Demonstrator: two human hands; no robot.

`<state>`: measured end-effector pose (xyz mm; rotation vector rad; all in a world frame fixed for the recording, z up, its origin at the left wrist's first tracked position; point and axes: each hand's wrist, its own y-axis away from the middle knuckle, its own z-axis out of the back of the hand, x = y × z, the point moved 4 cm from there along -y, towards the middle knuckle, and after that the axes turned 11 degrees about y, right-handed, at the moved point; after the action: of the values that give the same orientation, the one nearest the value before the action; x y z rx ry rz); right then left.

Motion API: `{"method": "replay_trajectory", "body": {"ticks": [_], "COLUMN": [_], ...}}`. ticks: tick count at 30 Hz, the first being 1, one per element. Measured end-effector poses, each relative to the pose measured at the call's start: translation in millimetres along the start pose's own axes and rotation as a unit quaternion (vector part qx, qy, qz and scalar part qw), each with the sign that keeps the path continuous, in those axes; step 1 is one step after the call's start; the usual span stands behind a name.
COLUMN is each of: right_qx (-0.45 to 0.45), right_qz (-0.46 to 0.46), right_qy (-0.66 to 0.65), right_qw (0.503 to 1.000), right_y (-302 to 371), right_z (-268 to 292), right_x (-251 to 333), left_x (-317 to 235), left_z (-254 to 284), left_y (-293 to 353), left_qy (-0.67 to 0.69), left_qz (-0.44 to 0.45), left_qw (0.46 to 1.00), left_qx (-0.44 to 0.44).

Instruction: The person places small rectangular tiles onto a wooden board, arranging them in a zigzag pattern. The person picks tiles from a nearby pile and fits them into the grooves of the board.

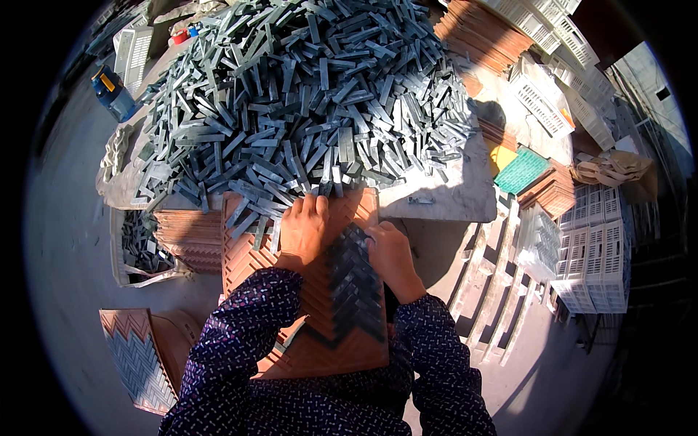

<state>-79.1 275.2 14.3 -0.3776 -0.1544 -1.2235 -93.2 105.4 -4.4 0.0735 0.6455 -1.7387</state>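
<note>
A reddish-brown tray (pixel 305 349) with zigzag grooves lies tilted in front of me, its far end against the stone table. Dark grey stone strips (pixel 352 283) fill a herringbone band along its right part. My left hand (pixel 302 231) is at the near edge of a big heap of loose grey strips (pixel 291 94), fingers bent together over it; what is under the fingertips is hidden. On the tray's right edge, my right hand (pixel 394 260) is closed beside the upper end of the laid band. Whatever it pinches does not show clearly. Several loose strips lie left of my left hand.
The table (pixel 451 196) bears the heap. At left are stacked brown trays (pixel 190 236), a crate of strips (pixel 138 251), a filled herringbone panel (pixel 138 356) and a blue bottle (pixel 113 94). A pallet (pixel 491 283) and white crates (pixel 592 247) stand at right.
</note>
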Motion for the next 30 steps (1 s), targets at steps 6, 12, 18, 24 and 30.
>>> {"method": "replay_trajectory", "body": {"ticks": [6, 12, 18, 24, 30], "right_qx": [0.042, -0.115, -0.163, -0.109, -0.032], "right_qz": [0.041, -0.054, -0.021, -0.055, 0.028], "right_qy": [-0.022, -0.112, -0.084, -0.221, 0.034], "right_qw": [0.998, 0.986, 0.983, 0.968, 0.999], "right_y": [-16, -71, -100, -62, -22], "right_z": [0, -13, -13, 14, 2], "right_x": [5, 29, 31, -1, -8], "left_x": [4, 5, -4, -4, -6], "left_z": [2, 0, 2, 13, 9], "left_y": [6, 6, -7, -8, 22], "left_qy": [-0.012, -0.011, 0.011, 0.116, 0.169], "left_qz": [-0.02, 0.006, 0.031, 0.005, 0.036], "left_qw": [0.999, 1.0, 0.998, 0.993, 0.985], "left_qx": [-0.026, -0.01, -0.051, -0.028, 0.002]}}
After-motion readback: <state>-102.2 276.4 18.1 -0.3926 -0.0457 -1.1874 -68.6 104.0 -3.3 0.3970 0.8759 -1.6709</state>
